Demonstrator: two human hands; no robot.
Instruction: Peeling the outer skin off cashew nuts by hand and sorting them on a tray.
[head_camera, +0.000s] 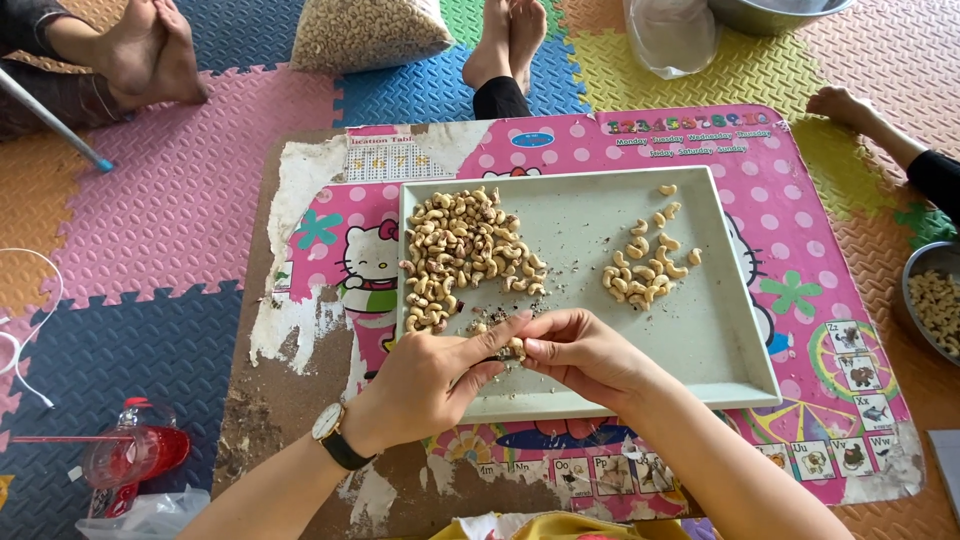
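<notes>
From my feed, I see my left hand (425, 385) and right hand (585, 352) meeting fingertip to fingertip over the near edge of the grey tray (735, 375), both pinched narrowly on one cashew (515, 347). The nut is mostly hidden by my fingers. The unpeeled pile (460, 255) lies just beyond; the peeled pile (645, 265) sits further right.
</notes>
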